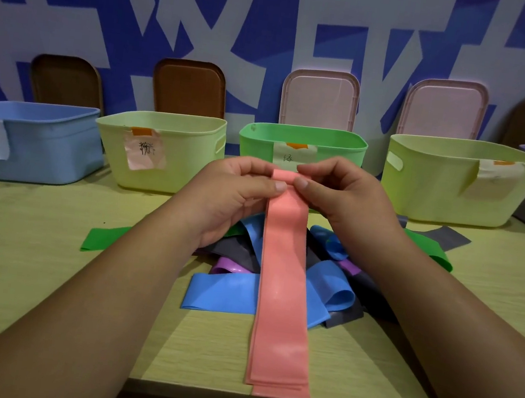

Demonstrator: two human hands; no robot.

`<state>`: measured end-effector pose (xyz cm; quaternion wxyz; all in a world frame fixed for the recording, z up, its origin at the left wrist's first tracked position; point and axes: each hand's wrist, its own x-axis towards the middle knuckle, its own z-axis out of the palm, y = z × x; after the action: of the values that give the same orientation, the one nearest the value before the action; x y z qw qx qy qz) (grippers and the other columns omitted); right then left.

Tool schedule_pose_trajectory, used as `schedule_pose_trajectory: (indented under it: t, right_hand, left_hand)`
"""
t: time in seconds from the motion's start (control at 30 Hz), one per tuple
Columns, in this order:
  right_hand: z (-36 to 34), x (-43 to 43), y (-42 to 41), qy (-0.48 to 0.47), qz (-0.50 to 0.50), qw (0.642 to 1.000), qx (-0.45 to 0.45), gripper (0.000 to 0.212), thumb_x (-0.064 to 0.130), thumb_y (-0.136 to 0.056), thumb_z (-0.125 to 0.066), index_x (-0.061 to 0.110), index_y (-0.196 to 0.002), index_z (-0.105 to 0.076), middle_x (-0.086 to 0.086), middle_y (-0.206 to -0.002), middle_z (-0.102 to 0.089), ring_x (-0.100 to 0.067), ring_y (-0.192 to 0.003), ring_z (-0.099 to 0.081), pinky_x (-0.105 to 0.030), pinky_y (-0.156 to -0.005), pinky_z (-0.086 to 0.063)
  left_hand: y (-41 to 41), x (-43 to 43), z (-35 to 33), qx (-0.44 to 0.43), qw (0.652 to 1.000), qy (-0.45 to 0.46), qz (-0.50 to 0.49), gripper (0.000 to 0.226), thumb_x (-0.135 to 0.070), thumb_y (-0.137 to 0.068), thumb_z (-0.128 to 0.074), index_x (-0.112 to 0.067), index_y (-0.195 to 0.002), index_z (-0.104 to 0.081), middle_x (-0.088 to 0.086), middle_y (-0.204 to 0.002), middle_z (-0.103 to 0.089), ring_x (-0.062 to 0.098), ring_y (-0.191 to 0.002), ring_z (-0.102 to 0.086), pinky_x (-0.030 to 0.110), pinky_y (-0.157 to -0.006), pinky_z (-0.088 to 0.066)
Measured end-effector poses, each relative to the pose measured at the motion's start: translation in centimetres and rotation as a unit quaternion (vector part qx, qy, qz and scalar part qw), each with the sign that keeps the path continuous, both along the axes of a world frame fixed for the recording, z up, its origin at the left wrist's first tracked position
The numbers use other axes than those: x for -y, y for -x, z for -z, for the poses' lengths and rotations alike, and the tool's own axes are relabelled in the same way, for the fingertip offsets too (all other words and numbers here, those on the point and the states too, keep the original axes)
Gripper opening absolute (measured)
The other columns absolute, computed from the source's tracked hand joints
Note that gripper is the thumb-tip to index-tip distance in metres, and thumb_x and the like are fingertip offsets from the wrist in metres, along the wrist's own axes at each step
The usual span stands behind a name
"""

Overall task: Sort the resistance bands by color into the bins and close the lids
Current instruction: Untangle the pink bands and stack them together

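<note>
Pink band [281, 282] | left hand [235, 195], right hand [339, 198] pinch top | pile [221, 292] beneath partly hidden

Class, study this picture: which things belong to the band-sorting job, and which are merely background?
Part of the job:
- pink band, pinched at its top by the left hand and right hand
- pile of loose bands
- row of bins
- paper labels on the bins
- lids leaning against the wall

Just background:
- patterned wall
- table
</note>
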<state>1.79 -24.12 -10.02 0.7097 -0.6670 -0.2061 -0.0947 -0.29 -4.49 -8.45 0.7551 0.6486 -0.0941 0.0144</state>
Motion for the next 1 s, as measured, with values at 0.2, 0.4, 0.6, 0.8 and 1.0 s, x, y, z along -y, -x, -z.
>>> schedule_pose_trajectory:
  t: [0.2,0.4,0.6,0.8,1.0]
  right_hand:
    - [0.22,0.13,-0.02,0.024,0.013,0.999,0.02,0.014,0.003,-0.092,-0.083,0.015,-0.098,-0.077,-0.008,-0.098,-0.081,-0.021,-0.096,-0.078,-0.036,-0.09,-0.065]
    - [0.08,0.01,0.16,0.034,-0.004,0.999,0.012,0.015,0.006,-0.099,-0.076,0.018,-0.108,-0.075,-0.023,-0.107,-0.075,-0.022,-0.091,-0.073,-0.041,-0.088,-0.064]
    - [0.02,-0.04,0.28,0.03,0.011,0.999,-0.002,0.006,0.015,-0.101,-0.075,0.014,-0.106,-0.079,-0.023,-0.102,-0.076,-0.023,-0.086,-0.071,-0.043,-0.084,-0.064]
    - [0.02,-0.01,0.1,0.016,-0.003,1.0,-0.005,0.011,0.007,-0.098,-0.077,0.012,-0.108,-0.078,-0.02,-0.103,-0.078,-0.023,-0.091,-0.074,-0.038,-0.086,-0.064]
    - [0.23,0.29,0.0,0.035,0.004,0.999,0.016,0.017,0.005,-0.095,-0.081,0.016,-0.107,-0.078,-0.015,-0.102,-0.079,-0.022,-0.096,-0.075,-0.042,-0.094,-0.065]
  left_hand:
    - [-0.07,0.12,0.03,0.011,1.0,0.001,0.0,0.032,0.002,-0.092,-0.077,0.003,-0.124,-0.071,0.02,-0.116,-0.079,0.032,-0.109,-0.078,0.034,-0.093,-0.064]
    - [-0.04,0.15,-0.01,0.043,0.999,-0.017,-0.028,0.029,0.005,-0.092,-0.077,0.001,-0.12,-0.072,0.023,-0.116,-0.078,0.033,-0.107,-0.079,0.039,-0.096,-0.064]
    - [0.13,0.16,-0.18,0.062,0.997,-0.025,-0.029,0.028,0.008,-0.091,-0.075,0.001,-0.118,-0.072,0.023,-0.115,-0.078,0.032,-0.106,-0.078,0.038,-0.092,-0.065]
    - [-0.11,0.09,0.05,0.035,0.999,-0.021,-0.015,0.033,0.009,-0.09,-0.076,0.0,-0.122,-0.072,0.021,-0.116,-0.079,0.03,-0.108,-0.078,0.035,-0.092,-0.063]
    - [0.14,0.35,-0.03,0.024,1.0,-0.016,0.0,0.028,-0.001,-0.096,-0.074,0.006,-0.123,-0.07,0.022,-0.116,-0.078,0.027,-0.102,-0.079,0.03,-0.083,-0.064]
